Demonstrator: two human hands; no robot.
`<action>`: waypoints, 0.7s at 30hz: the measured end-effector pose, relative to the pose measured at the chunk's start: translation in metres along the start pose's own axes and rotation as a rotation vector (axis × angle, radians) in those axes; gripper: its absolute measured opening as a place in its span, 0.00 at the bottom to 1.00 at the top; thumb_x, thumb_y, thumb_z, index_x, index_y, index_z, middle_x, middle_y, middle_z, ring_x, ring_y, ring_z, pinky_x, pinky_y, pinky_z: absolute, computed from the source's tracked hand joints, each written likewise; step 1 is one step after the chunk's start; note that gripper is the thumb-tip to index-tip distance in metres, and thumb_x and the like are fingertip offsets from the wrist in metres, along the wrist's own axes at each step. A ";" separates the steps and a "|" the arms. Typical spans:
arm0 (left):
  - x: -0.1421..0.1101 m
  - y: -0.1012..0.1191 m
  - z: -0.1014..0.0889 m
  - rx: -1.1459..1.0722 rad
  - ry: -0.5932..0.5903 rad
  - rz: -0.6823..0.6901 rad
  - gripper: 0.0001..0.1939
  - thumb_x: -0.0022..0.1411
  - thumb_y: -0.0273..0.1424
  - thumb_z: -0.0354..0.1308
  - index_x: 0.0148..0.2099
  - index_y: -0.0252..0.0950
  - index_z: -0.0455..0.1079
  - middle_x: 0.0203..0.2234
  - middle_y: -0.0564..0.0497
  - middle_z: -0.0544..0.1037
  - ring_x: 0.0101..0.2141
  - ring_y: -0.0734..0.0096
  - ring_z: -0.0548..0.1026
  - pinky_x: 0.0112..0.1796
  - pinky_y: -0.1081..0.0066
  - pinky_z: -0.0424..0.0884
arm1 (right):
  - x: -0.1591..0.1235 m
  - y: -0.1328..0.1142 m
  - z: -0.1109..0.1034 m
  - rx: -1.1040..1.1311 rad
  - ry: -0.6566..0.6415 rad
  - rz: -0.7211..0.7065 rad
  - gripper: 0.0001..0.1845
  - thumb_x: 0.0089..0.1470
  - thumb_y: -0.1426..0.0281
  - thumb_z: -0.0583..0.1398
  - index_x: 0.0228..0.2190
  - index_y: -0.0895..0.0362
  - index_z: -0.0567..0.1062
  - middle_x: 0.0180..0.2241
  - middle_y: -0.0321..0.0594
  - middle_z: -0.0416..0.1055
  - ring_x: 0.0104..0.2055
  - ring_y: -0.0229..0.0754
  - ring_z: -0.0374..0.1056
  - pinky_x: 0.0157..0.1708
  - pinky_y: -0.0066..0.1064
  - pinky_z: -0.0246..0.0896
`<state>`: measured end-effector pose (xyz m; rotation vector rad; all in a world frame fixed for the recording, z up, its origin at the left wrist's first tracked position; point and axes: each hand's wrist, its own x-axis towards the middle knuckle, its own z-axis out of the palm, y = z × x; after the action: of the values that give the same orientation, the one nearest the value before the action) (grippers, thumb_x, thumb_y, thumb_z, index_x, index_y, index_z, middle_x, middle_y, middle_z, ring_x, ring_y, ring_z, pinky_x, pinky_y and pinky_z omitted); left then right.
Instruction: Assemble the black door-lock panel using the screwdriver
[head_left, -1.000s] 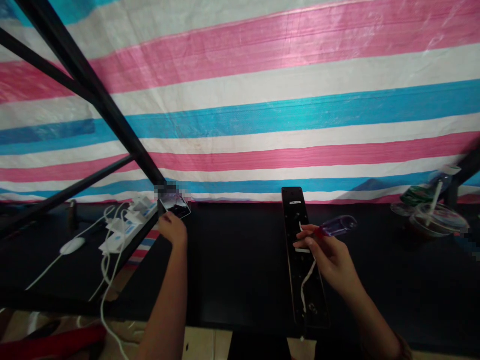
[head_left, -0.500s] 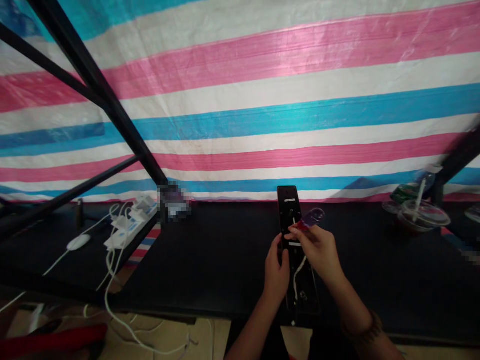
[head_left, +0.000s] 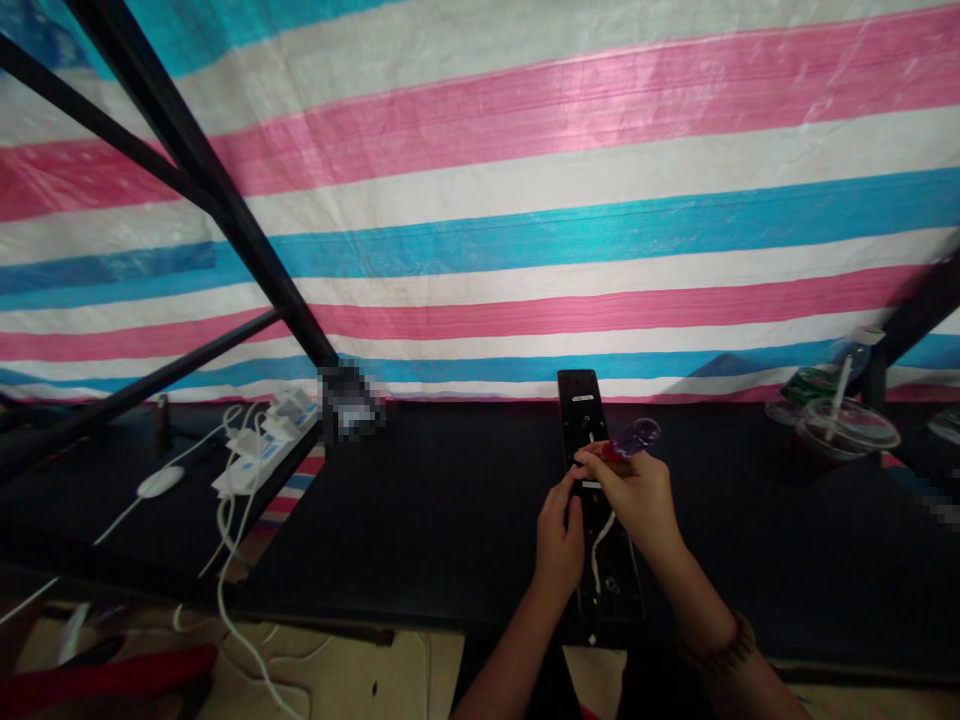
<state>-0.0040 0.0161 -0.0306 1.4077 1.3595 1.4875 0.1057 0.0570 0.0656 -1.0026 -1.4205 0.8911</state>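
Observation:
A long black panel (head_left: pixel 583 420), possibly a door-lock plate, lies lengthwise on the black table (head_left: pixel 420 540), with a white wire (head_left: pixel 598 556) coming from its middle. My right hand (head_left: pixel 630 500) is shut on a tool with a clear purple handle (head_left: pixel 636 437) and a red collar, probably a screwdriver. Its tip is hidden behind my fingers, just over the panel. My left hand (head_left: pixel 559 540) pinches at the panel's near side, right below my right hand, and partly covers it.
Left on the table lie a white power strip (head_left: pixel 266 440) with plugged-in adapters, tangled white cables and an oval inline switch (head_left: pixel 160 482). A plastic cup with a straw (head_left: pixel 847 428) stands far right. Black frame bars cross the left, before a striped tarp (head_left: pixel 570 240).
My right hand has tilted the purple handle further up and right, and my left hand stays at the panel. A second ago it was far left, by a pixelated patch.

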 end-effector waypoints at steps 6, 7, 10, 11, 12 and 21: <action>0.001 0.005 -0.001 -0.012 -0.025 0.033 0.22 0.73 0.33 0.46 0.64 0.41 0.67 0.58 0.45 0.74 0.59 0.63 0.71 0.61 0.60 0.63 | -0.001 -0.002 -0.001 -0.014 -0.079 -0.089 0.12 0.59 0.59 0.64 0.36 0.55 0.80 0.35 0.44 0.81 0.37 0.50 0.81 0.37 0.36 0.78; 0.001 0.005 -0.001 -0.009 -0.024 0.027 0.22 0.73 0.33 0.46 0.64 0.40 0.67 0.58 0.45 0.75 0.58 0.63 0.71 0.61 0.60 0.64 | -0.002 -0.001 0.000 -0.007 -0.045 -0.058 0.12 0.58 0.59 0.65 0.34 0.55 0.80 0.33 0.44 0.81 0.35 0.50 0.81 0.36 0.35 0.78; 0.001 0.003 -0.001 0.002 -0.016 0.007 0.22 0.72 0.33 0.47 0.65 0.39 0.67 0.57 0.44 0.75 0.57 0.62 0.72 0.59 0.61 0.65 | -0.001 -0.001 0.003 0.062 0.017 0.032 0.15 0.54 0.58 0.69 0.35 0.56 0.77 0.31 0.42 0.80 0.31 0.49 0.81 0.34 0.36 0.78; 0.001 0.002 -0.001 0.005 -0.015 0.005 0.22 0.72 0.32 0.47 0.65 0.39 0.67 0.57 0.44 0.75 0.58 0.62 0.72 0.59 0.61 0.65 | -0.001 -0.001 0.003 0.091 -0.001 0.035 0.17 0.54 0.57 0.69 0.38 0.55 0.76 0.33 0.42 0.81 0.32 0.49 0.81 0.35 0.36 0.78; 0.001 0.001 -0.001 0.007 -0.016 0.007 0.22 0.72 0.32 0.47 0.65 0.39 0.67 0.57 0.44 0.75 0.58 0.62 0.71 0.59 0.61 0.65 | 0.000 -0.002 0.003 0.114 -0.033 0.023 0.18 0.54 0.57 0.68 0.41 0.55 0.76 0.36 0.42 0.81 0.33 0.49 0.81 0.36 0.36 0.78; 0.001 -0.002 0.001 0.007 -0.019 0.027 0.22 0.72 0.31 0.47 0.66 0.39 0.65 0.57 0.43 0.74 0.58 0.63 0.71 0.60 0.60 0.64 | 0.001 -0.005 0.004 0.123 0.025 0.044 0.16 0.53 0.57 0.69 0.37 0.54 0.74 0.33 0.40 0.80 0.32 0.48 0.81 0.34 0.34 0.77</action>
<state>-0.0034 0.0173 -0.0322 1.4466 1.3401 1.4843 0.1012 0.0564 0.0699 -0.9520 -1.3107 0.9822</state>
